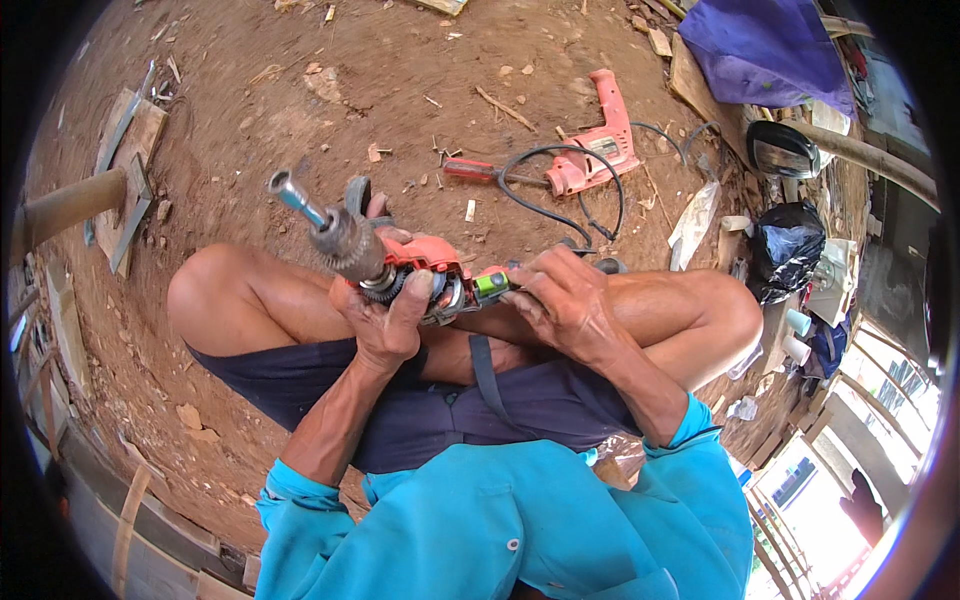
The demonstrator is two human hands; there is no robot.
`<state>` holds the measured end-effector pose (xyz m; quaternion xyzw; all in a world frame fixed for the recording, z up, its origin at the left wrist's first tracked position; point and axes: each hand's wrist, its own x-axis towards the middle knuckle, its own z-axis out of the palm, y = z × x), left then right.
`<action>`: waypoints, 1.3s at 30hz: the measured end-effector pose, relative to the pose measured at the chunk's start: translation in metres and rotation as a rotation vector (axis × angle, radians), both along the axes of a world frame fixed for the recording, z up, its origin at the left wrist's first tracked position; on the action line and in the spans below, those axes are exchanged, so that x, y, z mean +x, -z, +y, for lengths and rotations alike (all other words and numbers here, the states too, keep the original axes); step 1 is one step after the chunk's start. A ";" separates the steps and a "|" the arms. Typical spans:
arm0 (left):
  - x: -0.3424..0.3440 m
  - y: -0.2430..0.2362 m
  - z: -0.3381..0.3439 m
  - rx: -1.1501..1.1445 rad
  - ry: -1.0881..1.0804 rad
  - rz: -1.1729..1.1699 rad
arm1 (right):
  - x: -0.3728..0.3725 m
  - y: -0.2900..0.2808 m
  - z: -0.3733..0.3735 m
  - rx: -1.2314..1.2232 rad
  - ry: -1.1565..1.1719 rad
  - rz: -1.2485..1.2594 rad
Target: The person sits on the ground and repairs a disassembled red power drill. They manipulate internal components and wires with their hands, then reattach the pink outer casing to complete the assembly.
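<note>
Turquoise shirt (450, 530) cloth fills the bottom of my feed, and beyond it I see the opened red drill (428, 252) held over the crossed legs (300, 297), its long axis slanting so the socket bit (297, 198) points up and left, away from the body. I watch the left hand (385, 325) curl around its gear end, thumb on top, while the right hand (565, 295) bends its fingers together beside a green piece (491, 286); what they pinch, I cannot tell.
</note>
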<state>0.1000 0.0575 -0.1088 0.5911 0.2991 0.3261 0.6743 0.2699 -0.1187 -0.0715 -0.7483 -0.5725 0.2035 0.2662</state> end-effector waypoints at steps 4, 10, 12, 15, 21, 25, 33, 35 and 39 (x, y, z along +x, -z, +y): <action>0.015 -0.024 0.007 -0.209 0.052 -0.010 | -0.001 -0.001 0.010 -0.083 0.051 -0.016; 0.026 -0.022 0.013 -0.569 -0.060 0.200 | 0.009 -0.016 0.019 -0.137 -0.014 -0.047; 0.024 -0.015 0.016 -0.626 -0.060 0.163 | 0.006 -0.017 0.020 -0.177 0.002 -0.017; 0.023 -0.011 0.016 -0.662 -0.059 0.123 | 0.008 -0.011 0.026 -0.337 0.064 0.119; 0.024 -0.006 0.012 -0.603 0.023 0.170 | 0.011 -0.005 0.032 -0.616 0.135 0.289; 0.027 -0.012 0.013 -0.662 0.039 0.162 | 0.012 -0.009 0.030 -0.580 0.116 0.336; 0.027 -0.012 0.014 -0.690 0.036 0.156 | 0.008 -0.001 0.021 -0.366 0.078 0.258; 0.027 -0.017 0.017 -0.764 0.058 0.156 | 0.009 -0.002 0.019 -0.286 0.104 0.282; 0.030 -0.020 0.017 -0.776 0.035 0.131 | 0.013 -0.021 0.019 -0.072 0.064 0.126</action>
